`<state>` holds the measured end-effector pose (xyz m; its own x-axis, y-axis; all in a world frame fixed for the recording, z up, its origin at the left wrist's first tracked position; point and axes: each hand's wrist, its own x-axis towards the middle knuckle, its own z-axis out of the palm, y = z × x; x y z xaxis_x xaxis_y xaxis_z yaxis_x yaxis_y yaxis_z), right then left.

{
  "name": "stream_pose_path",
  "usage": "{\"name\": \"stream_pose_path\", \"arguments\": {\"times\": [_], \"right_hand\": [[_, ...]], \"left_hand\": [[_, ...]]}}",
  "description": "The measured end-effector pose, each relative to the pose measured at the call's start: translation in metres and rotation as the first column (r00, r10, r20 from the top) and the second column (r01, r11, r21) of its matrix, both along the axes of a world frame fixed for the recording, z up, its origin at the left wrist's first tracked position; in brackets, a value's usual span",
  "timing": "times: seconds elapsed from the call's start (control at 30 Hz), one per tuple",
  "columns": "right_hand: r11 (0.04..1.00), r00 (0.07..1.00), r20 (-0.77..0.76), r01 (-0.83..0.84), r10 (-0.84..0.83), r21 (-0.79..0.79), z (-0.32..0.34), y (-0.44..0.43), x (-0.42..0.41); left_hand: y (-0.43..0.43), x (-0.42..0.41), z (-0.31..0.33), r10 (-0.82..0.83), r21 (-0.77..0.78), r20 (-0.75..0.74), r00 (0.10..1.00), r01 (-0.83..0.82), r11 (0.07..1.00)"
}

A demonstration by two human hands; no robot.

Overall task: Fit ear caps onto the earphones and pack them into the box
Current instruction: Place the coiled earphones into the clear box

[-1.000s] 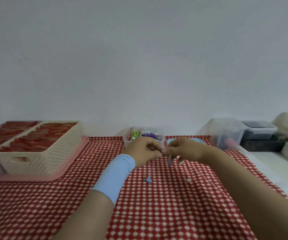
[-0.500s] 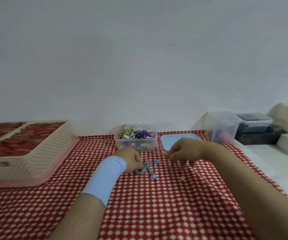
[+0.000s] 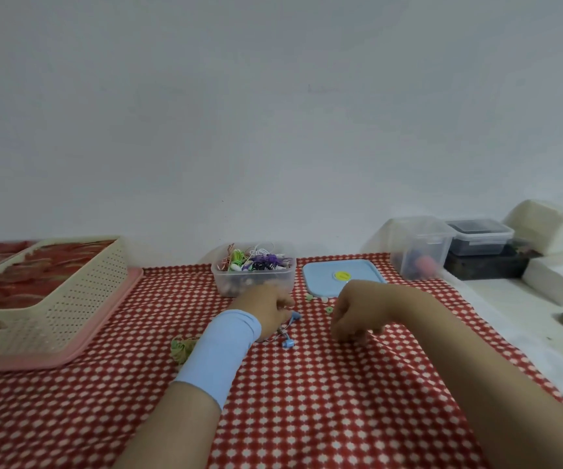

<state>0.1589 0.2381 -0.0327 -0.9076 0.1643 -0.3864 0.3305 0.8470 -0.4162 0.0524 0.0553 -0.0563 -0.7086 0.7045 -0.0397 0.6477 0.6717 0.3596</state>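
- The left hand (image 3: pixel 271 308), with a pale blue sleeve (image 3: pixel 220 350) on its wrist, lies on the checked cloth (image 3: pixel 307 401). Its fingers are curled round the cord of the blue earphones (image 3: pixel 288 342), whose buds stick out at its 4 o'clock.
- The right hand (image 3: pixel 354 314) is apart from the left, at its 3 o'clock. Its knuckles are up and its fingers curled down to the cloth; whether they pinch anything I cannot tell.
- Green ear caps (image 3: pixel 329 310) lie loose at 11 o'clock of the right hand.
- The clear box (image 3: pixel 236 286) of earphones stands at 12 o'clock of the left hand, with its blue lid (image 3: pixel 357 270) beside it.
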Motion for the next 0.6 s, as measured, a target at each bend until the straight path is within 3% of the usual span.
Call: {"name": "stream_pose_path", "arguments": {"times": [0.2, 0.37, 0.5, 0.6], "right_hand": [[0.978, 0.926, -0.338, 0.118, -0.171, -0.172, 0.005, 0.013, -0.01], [0.95, 0.91, -0.377, 0.056, -0.175, -0.306, 0.004, 0.009, -0.027], [0.879, 0.892, -0.403, -0.014, -0.205, -0.476, -0.001, 0.008, -0.038], [0.817, 0.888, -0.393, -0.035, -0.238, -0.576, -0.006, 0.008, -0.043]], "left_hand": [[0.011, -0.008, -0.004, -0.027, 0.009, 0.058, 0.998, 0.027, 1.0], [0.009, -0.02, -0.013, -0.017, 0.198, 0.18, 0.984, -0.02, 0.98], [0.003, -0.025, -0.017, -0.05, 0.457, 0.394, 0.918, -0.148, 0.877], [0.002, -0.027, -0.022, -0.082, 0.541, 0.457, 0.886, -0.204, 0.816]]}}
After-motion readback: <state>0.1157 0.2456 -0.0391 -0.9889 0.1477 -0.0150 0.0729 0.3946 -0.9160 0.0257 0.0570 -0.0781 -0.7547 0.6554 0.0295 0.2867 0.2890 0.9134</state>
